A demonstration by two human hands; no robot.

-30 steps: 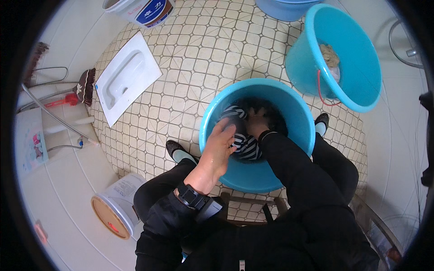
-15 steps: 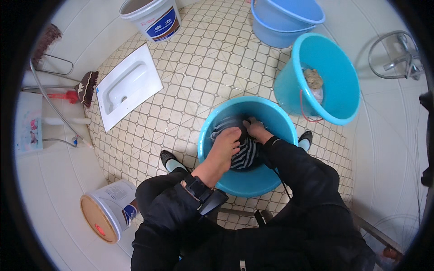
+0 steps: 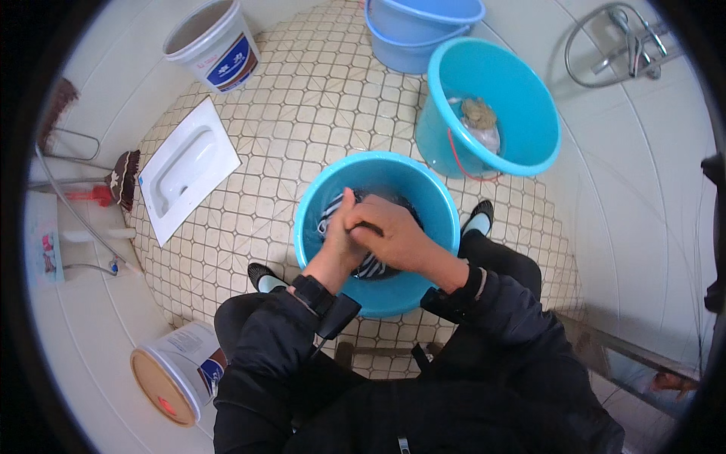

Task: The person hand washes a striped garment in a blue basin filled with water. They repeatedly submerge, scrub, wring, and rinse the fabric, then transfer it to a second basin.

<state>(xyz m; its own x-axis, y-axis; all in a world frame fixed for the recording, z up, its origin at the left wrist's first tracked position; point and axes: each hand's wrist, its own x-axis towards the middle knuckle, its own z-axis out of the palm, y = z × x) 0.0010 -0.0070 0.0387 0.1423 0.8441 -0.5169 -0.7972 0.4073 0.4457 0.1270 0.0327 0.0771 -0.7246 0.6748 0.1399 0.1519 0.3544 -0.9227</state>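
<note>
Over a round turquoise tub [image 3: 437,227] between my knees, my two hands are pressed together. My right hand [image 3: 393,233], its fingers curled, closes against my left hand [image 3: 337,246], whose thumb points up. The left fingers are mostly covered, and whatever the hands hold between them, if anything, cannot be made out. Beneath them in the tub lies a dark garment with pale stripes [image 3: 370,268], partly hidden by the hands.
A larger turquoise bucket [image 3: 522,98] with crumpled cloths [image 3: 479,113] stands beyond the tub on the right, near a blue bucket [image 3: 416,41]. At left are a white squat toilet [image 3: 189,170], a white pail [image 3: 215,53], a lidded pail [image 3: 178,371] and a mop head [image 3: 125,178].
Both hands have risen off the striped garment and come together above it. The right hand has moved left to meet the left one. The whole view has shifted slightly.
</note>
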